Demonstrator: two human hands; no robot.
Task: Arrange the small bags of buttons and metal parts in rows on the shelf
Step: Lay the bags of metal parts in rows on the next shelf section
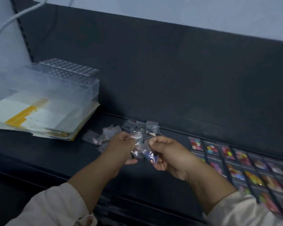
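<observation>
Left hand (123,148) and right hand (169,154) both pinch the bag cluster (140,145) over the shelf (59,154); slick film could slip, scattering bags.

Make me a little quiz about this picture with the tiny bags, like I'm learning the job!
1. True or false: the rows of button bags lie to the right of the loose pile of bags.
2. What do the left hand and right hand hold? A) small clear bags B) scissors C) a pen
3. Fill in: the stack of papers lies on the shelf at its ____ side.
Key: 1 true; 2 A; 3 left.
</observation>
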